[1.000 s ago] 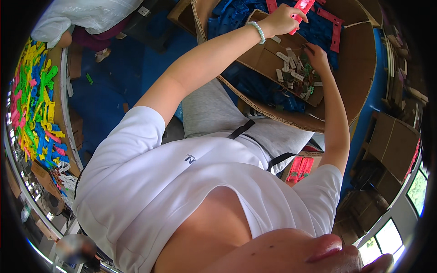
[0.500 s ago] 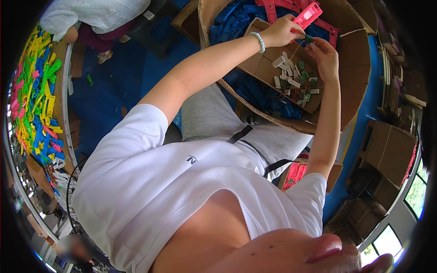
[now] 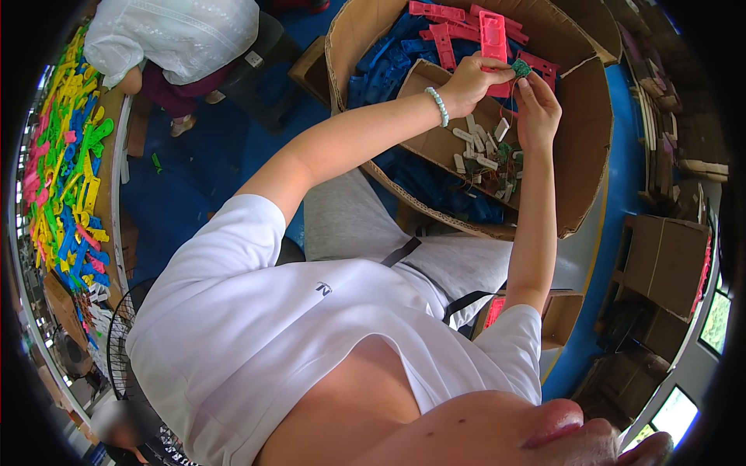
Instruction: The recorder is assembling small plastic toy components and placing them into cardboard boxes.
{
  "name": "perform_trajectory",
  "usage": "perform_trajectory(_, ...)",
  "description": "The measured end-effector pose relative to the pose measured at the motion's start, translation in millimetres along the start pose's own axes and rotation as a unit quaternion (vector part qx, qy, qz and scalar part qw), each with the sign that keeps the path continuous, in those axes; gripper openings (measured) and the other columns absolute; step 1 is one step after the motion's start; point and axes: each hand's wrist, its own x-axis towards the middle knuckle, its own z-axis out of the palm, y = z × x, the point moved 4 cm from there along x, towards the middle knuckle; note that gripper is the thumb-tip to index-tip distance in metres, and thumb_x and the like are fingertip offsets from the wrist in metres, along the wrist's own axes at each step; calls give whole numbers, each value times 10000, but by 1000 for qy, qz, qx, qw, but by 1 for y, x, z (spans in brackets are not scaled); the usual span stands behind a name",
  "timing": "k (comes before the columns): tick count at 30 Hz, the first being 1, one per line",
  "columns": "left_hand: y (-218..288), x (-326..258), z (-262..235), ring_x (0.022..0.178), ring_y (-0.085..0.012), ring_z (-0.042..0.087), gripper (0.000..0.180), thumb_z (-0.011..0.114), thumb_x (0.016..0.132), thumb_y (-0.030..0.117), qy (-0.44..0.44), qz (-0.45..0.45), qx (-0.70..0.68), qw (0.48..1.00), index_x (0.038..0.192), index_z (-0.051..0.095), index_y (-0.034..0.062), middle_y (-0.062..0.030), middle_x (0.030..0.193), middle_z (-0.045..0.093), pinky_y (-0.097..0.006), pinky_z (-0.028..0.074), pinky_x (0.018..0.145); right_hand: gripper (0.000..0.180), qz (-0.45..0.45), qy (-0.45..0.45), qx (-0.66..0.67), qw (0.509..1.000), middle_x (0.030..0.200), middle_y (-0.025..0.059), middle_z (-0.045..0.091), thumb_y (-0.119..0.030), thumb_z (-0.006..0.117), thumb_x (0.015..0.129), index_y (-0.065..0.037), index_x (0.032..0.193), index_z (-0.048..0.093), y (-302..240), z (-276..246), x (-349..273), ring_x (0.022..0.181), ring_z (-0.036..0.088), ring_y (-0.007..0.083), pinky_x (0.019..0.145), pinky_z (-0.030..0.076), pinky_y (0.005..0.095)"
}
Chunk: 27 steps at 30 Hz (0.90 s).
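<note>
Pink plastic is what we hold in the head view: a flat pink piece (image 3: pixel 493 36) sits in the upper middle of the frame, pinched at its lower end by our left hand (image 3: pixel 471 81), whose fingers close around it. Its long axis runs nearly up and down in the picture, the free end pointing toward the top edge, above the grip. Our right hand (image 3: pixel 536 109) is just beside it, to the right, its fingertips closed on a small green part (image 3: pixel 521 68) that touches the lower right edge of the pink piece.

Both hands hover over a small cardboard tray (image 3: pixel 435 144) of loose white and green bits, which rests inside a large round cardboard bin (image 3: pixel 592 147) filled with blue parts (image 3: pixel 388 66) and more pink pieces (image 3: pixel 447 35).

At the upper left a person in a white top (image 3: pixel 175 35) bends beside a table of coloured plastic shapes (image 3: pixel 66 171).
</note>
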Motion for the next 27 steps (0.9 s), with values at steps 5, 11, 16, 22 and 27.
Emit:
perform_trajectory(5, 10, -2, 11, 1015, -134, 591, 201, 708, 849, 69, -34, 30, 78, 996, 1041, 709, 14, -65, 1079, 615, -282, 453, 920, 189, -25, 36, 19, 999, 1013, 119, 678, 20, 616, 917, 66, 1096, 653, -7, -5, -4, 933, 657, 181, 810, 569, 314)
perform_trajectory(11, 37, 3, 16, 955, -106, 616, 162, 659, 883, 70, -103, 113, 157, 976, 1031, 699, 17, -54, 996, 688, -256, 470, 883, 194, -22, -13, 5, 1000, 1037, 134, 667, 18, 566, 945, 85, 1114, 633, -19, 1, -6, 959, 656, 189, 856, 557, 311)
perform_trajectory(16, 19, 5, 2, 952, -100, 612, 164, 620, 890, 1, -38, 92, 146, 984, 1036, 694, -5, -59, 993, 686, -260, 470, 885, 209, -8, -27, 110, 993, 1064, 127, 659, 23, 578, 935, 78, 1130, 628, -16, 7, -6, 966, 654, 182, 856, 546, 296)
perform_trajectory(22, 16, -5, 12, 975, -101, 601, 228, 606, 870, 5, -80, 61, 171, 980, 1084, 687, 1, -57, 1016, 679, -256, 464, 882, 245, -22, -30, 10, 999, 1041, 95, 653, 46, 623, 893, 67, 1137, 628, -8, -7, -6, 905, 652, 157, 815, 538, 273)
perform_trajectory(27, 28, -4, 0, 1008, -107, 603, 265, 610, 903, 88, -125, 132, 270, 945, 1155, 682, 46, -57, 1043, 675, -256, 469, 888, 233, -20, -58, -119, 991, 980, 46, 642, 57, 652, 867, 33, 1098, 652, -27, 2, -8, 844, 635, 132, 733, 524, 251)
